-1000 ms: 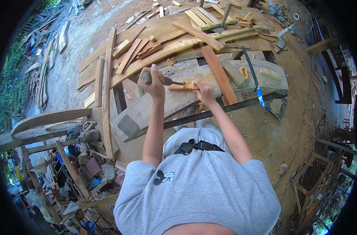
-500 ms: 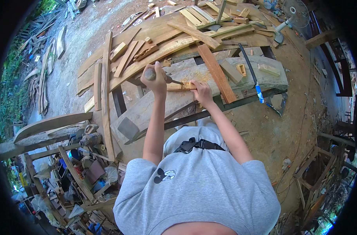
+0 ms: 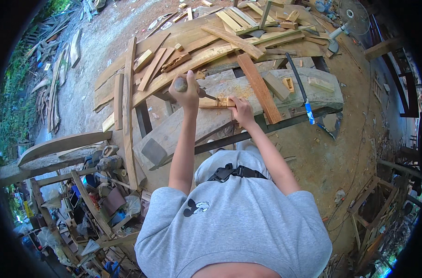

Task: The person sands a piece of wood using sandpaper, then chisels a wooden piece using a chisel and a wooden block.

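Note:
My left hand (image 3: pixel 188 96) is closed round the handle of a chisel (image 3: pixel 209 96), thumb up along it. The rounded butt of the handle faces up, and the narrow metal blade slants down to the right. Its tip meets a small pale wood block (image 3: pixel 212 103) near a cut recess; the exact contact is too small to tell. My right hand (image 3: pixel 242 111) grips the block's right end, fingers over its top. Under the block is a thick, weathered grey plank bench (image 3: pixel 174 128), with yellowish shavings just beyond.
A reddish board (image 3: pixel 258 88) lies across the bench right of my hands. Beyond it are a black bar with a blue-and-white wrapped end (image 3: pixel 308 111) and short offcuts (image 3: pixel 321 84). Stacked planks (image 3: pixel 197 60) fill the far side. A fan (image 3: pixel 345 25) stands far right; clutter (image 3: pixel 104 199) lies near left.
The whole view has shifted slightly. Both hands keep their grips on the chisel and the block, with hardly any visible movement.

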A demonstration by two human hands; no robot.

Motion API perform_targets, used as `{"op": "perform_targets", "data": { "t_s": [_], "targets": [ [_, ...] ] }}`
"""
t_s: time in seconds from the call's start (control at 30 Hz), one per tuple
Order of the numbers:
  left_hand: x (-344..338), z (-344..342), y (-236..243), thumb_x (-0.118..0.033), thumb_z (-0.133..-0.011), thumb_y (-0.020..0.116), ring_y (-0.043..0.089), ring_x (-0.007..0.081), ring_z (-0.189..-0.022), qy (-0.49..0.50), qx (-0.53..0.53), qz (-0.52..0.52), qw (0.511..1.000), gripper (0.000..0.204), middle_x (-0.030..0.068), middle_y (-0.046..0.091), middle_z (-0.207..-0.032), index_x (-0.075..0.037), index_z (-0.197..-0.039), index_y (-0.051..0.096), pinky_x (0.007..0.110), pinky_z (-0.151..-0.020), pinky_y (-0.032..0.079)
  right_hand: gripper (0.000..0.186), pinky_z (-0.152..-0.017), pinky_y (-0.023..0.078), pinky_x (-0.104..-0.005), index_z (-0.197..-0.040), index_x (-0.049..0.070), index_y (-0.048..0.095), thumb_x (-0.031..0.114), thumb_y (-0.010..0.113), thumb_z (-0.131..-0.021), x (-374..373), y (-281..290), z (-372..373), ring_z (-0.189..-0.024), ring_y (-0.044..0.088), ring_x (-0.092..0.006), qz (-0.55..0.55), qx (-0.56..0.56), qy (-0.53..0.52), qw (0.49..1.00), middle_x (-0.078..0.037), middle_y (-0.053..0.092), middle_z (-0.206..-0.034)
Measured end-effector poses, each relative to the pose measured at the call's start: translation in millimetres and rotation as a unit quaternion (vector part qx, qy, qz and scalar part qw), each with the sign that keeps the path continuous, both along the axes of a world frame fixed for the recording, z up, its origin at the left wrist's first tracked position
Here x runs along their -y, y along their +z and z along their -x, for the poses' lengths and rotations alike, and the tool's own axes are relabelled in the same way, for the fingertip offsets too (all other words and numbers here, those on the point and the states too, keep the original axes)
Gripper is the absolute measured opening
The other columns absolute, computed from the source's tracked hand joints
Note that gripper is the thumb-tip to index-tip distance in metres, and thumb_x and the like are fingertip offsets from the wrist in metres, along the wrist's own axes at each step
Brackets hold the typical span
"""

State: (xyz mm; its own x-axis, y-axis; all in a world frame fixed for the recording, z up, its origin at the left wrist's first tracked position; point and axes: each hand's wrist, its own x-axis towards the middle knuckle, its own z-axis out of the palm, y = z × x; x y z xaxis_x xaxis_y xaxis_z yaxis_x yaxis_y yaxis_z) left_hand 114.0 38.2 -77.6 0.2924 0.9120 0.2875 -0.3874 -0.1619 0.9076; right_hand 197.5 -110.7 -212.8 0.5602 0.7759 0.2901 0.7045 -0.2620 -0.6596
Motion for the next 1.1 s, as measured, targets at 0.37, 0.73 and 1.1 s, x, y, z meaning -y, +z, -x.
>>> {"op": "perform_targets", "data": {
  "t_s": [0.37,0.73,1.1],
  "targets": [
    [-9.6,-4.1,-4.0,-0.004,-0.084,0.052,0.038,0.0082,-0.039,-0.055,-0.015,-0.011,0.998,0.024,0.0014,0.04,-0.046,-0.005,-0.063,0.042,0.022,-0.037,0.03,0.036,-0.075,0.042,-0.0398,-0.101,0.011,0.05,0.007,0.064,-0.069,-1.1,-0.3,-1.2,-0.082,0.054,-0.0303,0.011,-0.007,0.011,1.0,-0.011,0.058,-0.085],
    [0.8,-2.1,-15.6,-0.007,-0.084,0.054,0.04,0.004,-0.039,-0.014,-0.024,-0.018,0.999,0.025,-0.0012,0.046,-0.048,-0.004,-0.06,0.047,0.02,-0.036,0.03,0.057,-0.082,0.041,-0.0408,-0.102,0.006,0.048,0.036,0.073,-0.06,49.5,38.0,-59.3,-0.1,0.048,-0.032,0.184,0.038,-0.285,0.94,-0.015,0.051,-0.102],
    [-6.4,-11.1,-27.0,-0.006,-0.08,0.056,0.034,0.0043,-0.048,0.047,-0.075,-0.041,0.995,0.027,-0.0037,0.038,-0.051,-0.003,-0.058,0.042,0.022,-0.044,0.028,0.05,-0.077,0.046,-0.043,-0.107,0.014,0.055,0.027,0.071,-0.061,59.0,87.8,-77.5,-0.092,0.056,-0.0317,0.335,0.09,-0.216,0.912,-0.01,0.061,-0.092]
  ]
}}
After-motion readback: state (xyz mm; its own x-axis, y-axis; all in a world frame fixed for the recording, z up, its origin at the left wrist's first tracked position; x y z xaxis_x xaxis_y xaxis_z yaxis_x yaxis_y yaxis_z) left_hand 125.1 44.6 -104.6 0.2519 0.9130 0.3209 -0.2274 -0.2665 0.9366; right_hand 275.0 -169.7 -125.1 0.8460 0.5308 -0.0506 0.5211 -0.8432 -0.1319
